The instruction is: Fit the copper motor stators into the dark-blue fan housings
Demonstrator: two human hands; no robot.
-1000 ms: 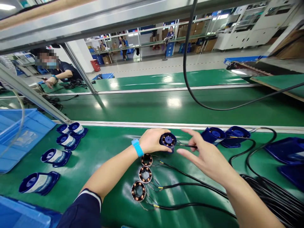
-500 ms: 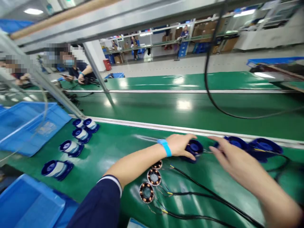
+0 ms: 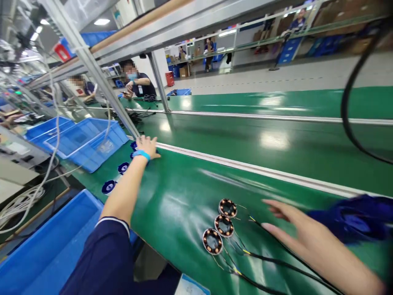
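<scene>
My left hand (image 3: pixel 147 146), with a light-blue band at the wrist, reaches to the far left over a group of dark-blue plastic housings. Its fingers are spread, and the palm hides part of the group; whether it touches one is hidden. Nearer me stand a housing (image 3: pixel 123 168) and another housing (image 3: pixel 109 187). My right hand (image 3: pixel 291 225) is open, fingers stretched to the left, holding nothing. It hovers above black cables (image 3: pixel 273 259) wired to three ring-shaped copper-wound stators, one being the front stator (image 3: pixel 212 241). Right of that hand are blurred blue housings (image 3: pixel 356 221).
Blue bins (image 3: pixel 92 141) stand at the left, with a larger blue bin (image 3: pixel 52 246) at lower left. A metal post (image 3: pixel 101 78) and a white rail (image 3: pixel 245 166) border the green bench (image 3: pixel 172 205). A black cable (image 3: pixel 346 110) hangs at right. People work across the line.
My left hand has left the housing at the middle and moved far left to the other housings. My right hand stays open near the cables. The view has swung left.
</scene>
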